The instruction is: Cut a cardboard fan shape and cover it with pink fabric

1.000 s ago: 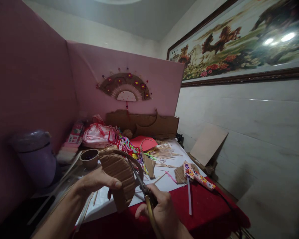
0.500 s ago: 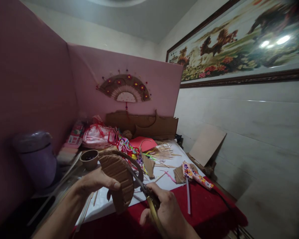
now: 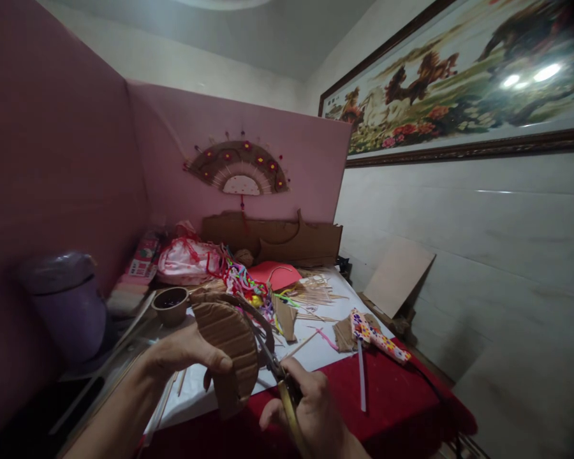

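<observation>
My left hand (image 3: 196, 350) grips a rounded piece of corrugated cardboard (image 3: 232, 344), thumb on its face and fingers hidden behind. In my right hand (image 3: 310, 401) is a pair of scissors (image 3: 291, 408) with brass-coloured handles. Their blades lie along the cardboard's curved right edge, where a narrow curved strip (image 3: 264, 322) hangs beside the main piece. How far apart the blades are I cannot make out. Left of the cardboard stands a small brown bowl (image 3: 171, 307) with something dark inside.
A flowered glue gun (image 3: 380, 338) with a glue stick and cord lies right on the red cloth (image 3: 402, 395). Behind are pipe cleaners (image 3: 243, 280), thin sticks (image 3: 316, 290), red paper (image 3: 275, 274) and a cardboard sheet (image 3: 296, 242). A lidded purple bin (image 3: 69, 312) stands left.
My right hand and the scissors have shifted slightly left and down along the cardboard's edge. The cardboard has turned a little in my left hand.
</observation>
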Tool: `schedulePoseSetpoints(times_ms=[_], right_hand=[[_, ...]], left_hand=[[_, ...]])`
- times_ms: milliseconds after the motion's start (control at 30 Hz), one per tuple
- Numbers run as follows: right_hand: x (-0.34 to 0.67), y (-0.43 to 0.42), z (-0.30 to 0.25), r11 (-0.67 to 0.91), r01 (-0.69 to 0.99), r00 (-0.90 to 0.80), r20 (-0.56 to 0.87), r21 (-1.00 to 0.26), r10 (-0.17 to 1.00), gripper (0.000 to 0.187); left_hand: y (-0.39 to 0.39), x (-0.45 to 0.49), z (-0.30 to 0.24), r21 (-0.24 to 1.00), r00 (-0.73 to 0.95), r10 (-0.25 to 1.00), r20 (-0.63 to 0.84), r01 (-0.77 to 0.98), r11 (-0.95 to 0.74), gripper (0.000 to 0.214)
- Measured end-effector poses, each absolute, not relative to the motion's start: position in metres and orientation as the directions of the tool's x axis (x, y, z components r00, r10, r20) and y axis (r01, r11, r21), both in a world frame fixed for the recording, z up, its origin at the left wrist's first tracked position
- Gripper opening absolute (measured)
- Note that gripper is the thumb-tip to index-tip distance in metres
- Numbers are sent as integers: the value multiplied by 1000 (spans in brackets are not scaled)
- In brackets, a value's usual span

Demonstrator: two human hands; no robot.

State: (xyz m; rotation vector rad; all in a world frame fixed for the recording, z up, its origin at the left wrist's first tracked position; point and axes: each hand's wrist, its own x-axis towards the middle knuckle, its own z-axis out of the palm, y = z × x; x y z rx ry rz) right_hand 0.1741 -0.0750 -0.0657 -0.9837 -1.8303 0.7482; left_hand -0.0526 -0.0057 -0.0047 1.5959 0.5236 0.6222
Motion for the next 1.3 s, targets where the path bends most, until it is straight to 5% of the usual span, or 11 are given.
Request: schedulePoseSetpoints(times_ms=[333, 567, 800, 967, 1200, 1300], right_hand=[[191, -82, -57, 492, 352, -286, 409, -796, 867, 35], [208, -75, -26, 519, 375, -32, 548, -768, 836, 35], [189, -53, 26, 342, -8, -345, 323, -940, 881, 47], [167, -48, 27, 332, 36, -442, 283, -943, 851, 45], [161, -45, 26, 396, 8, -337, 371, -918, 866, 41], [156, -47, 24, 416, 4, -235, 404, -909, 884, 40]], left_hand=[[-3, -57, -12, 995, 674, 732, 100, -62, -79, 21], [-8, -45, -4, 995, 721, 693, 4, 69, -78, 22], [-18, -29, 3, 988, 806, 584, -95, 150, -46, 27], [-21, -27, 4, 987, 843, 534, -62, 131, -93, 31], [-21, -27, 6, 998, 769, 638, 49, -12, -62, 43], [-19, -27, 8, 988, 621, 768, 155, -102, -117, 30]])
